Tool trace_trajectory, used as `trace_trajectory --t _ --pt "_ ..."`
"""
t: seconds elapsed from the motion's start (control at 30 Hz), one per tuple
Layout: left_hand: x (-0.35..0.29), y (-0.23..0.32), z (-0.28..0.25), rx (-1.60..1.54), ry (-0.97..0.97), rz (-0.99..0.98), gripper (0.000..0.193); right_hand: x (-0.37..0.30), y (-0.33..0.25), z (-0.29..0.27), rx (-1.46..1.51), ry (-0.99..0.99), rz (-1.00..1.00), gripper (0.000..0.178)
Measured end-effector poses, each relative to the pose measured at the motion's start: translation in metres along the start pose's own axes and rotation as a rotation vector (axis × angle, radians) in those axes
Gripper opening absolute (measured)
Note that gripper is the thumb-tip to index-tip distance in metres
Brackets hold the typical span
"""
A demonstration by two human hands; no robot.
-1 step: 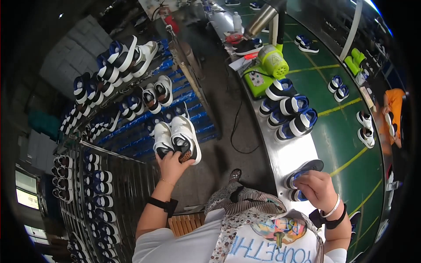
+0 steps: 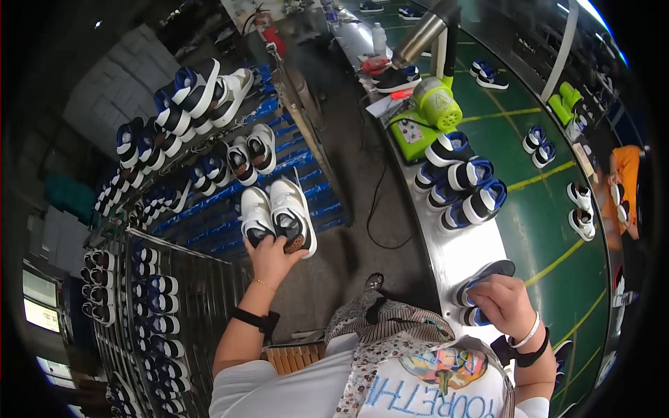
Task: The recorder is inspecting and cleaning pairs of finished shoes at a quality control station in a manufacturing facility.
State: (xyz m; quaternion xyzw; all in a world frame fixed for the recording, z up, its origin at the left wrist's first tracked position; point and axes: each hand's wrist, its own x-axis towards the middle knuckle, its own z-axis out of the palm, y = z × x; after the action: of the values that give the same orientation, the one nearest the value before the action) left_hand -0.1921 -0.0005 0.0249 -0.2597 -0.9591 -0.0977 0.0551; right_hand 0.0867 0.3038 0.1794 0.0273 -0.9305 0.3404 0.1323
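My left hand (image 2: 270, 261) grips a pair of white sneakers (image 2: 282, 209) by their heels, fingers inside the openings. The pair is held at the blue-slatted shelf (image 2: 324, 191) of the rack; whether the soles rest on it I cannot tell. On the metal edge (image 2: 463, 244) of the work line, my right hand (image 2: 503, 301) is closed over a pair of dark sneakers (image 2: 468, 292) with blue linings. The hand hides much of them, and its fingertips are partly out of sight.
Several dark sneakers (image 2: 463, 184) stand farther along the metal edge, beside a lime-green machine (image 2: 425, 115). Shoes ride on the green belt (image 2: 536, 230). More fill the racks at left. A black cable (image 2: 376, 216) hangs to the floor. A person in orange (image 2: 627, 174) is across the line.
The white sneakers in my left hand have shifted slightly left and up. My right hand stays on the dark sneakers.
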Motion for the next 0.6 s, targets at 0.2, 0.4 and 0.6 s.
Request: trace_trajectory --t 0.2,0.4,0.6 --pt "0.187 -0.062 -0.003 0.176 0.067 0.115 0.047 0.097 0.008 0.029 -0.062 0.078 0.141 0.009" --pt "0.323 -0.074 0.015 0.332 -0.030 0.169 0.053 0.141 0.025 0.049 -0.117 0.170 0.254 0.009" --pt "0.394 -0.032 0.051 0.542 -0.393 0.107 0.041 0.113 0.071 0.054 -0.171 0.243 0.468 0.008"
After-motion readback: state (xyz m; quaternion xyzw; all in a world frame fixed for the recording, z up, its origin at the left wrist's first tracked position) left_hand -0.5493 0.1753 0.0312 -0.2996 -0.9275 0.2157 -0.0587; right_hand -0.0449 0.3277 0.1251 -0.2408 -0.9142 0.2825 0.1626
